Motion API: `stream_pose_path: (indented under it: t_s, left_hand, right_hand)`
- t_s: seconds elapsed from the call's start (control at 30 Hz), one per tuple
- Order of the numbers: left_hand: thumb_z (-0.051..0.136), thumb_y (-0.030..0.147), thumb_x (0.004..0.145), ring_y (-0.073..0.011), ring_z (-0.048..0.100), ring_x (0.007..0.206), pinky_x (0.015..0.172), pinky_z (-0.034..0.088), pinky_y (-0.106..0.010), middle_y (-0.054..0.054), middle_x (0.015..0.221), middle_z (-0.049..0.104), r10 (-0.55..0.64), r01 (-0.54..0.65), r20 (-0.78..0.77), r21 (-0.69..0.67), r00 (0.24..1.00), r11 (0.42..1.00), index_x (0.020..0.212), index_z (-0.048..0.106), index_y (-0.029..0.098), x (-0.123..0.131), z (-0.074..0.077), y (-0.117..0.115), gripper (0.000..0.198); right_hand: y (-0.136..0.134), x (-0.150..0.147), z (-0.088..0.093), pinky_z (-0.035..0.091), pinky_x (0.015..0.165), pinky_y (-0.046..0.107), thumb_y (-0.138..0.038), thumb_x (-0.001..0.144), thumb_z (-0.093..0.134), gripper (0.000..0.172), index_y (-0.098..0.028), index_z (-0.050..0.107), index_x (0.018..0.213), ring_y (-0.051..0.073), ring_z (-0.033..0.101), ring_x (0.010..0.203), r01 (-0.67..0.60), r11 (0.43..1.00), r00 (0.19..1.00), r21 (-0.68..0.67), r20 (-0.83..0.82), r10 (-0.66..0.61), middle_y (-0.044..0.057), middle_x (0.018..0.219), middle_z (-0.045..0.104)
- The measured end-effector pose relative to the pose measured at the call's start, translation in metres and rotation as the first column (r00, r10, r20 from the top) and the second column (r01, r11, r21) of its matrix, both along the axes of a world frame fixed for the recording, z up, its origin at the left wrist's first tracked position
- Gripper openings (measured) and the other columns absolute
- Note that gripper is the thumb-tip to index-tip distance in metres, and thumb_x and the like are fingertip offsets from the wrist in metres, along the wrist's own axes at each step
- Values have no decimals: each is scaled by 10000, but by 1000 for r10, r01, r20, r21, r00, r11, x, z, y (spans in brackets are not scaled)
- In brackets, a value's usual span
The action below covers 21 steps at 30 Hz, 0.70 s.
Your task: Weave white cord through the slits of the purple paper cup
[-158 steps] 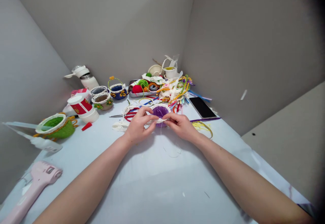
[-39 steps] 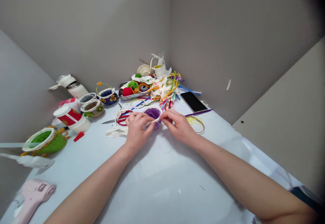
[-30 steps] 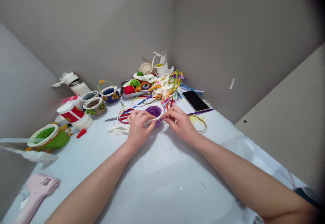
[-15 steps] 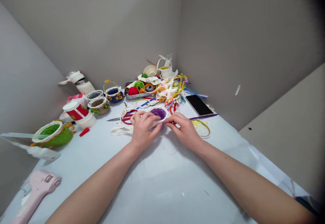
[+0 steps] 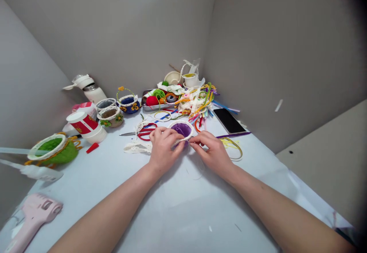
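A small basket [image 5: 181, 128] with a purple inside and a white braided rim sits between my hands. My left hand [image 5: 166, 146] is closed on its near left side, thumb and fingers gripping the rim. My right hand [image 5: 211, 149] pinches at the near right of the rim; whatever lies between its fingertips is too small to make out. A fine pale strand [image 5: 200, 165] hangs below the right fingers. Left of my left hand are red-handled scissors [image 5: 145, 131] and a strip of white lace [image 5: 136, 147]. My fingers cover the basket's near side.
A pink glue gun [image 5: 37, 214], a green basket [image 5: 61, 151] and paper cups [image 5: 87, 127] stand left. Further back are a blue basket [image 5: 129, 104], a yarn tray [image 5: 160, 107] and a heap of trims [image 5: 197, 98]. A phone [image 5: 229, 121] lies right, walls behind.
The view has shifted slightly. More of the basket's purple inside shows now, and its rim looks tilted a little towards me. Both hands keep their places at the rim.
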<state>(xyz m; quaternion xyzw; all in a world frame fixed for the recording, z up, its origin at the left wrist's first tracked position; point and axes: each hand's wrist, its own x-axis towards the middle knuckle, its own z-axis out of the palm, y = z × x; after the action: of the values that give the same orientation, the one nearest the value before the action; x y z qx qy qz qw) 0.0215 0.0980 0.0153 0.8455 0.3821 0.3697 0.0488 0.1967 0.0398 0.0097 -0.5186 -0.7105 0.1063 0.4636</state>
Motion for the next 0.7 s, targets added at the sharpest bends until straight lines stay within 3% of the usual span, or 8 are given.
stream_pose_path:
  t_s: [0.7]
  left_hand:
    - [664, 330, 841, -262, 466, 1053, 892, 306, -452, -36, 995, 683, 37, -37, 23, 1, 999, 999, 847, 729, 268, 1, -1, 0, 90]
  right_hand:
    - [3, 2, -5, 450, 741, 323, -232, 904, 590, 112, -216, 700, 891, 190, 570, 820, 40, 999, 999, 35, 32, -41, 49, 806, 613]
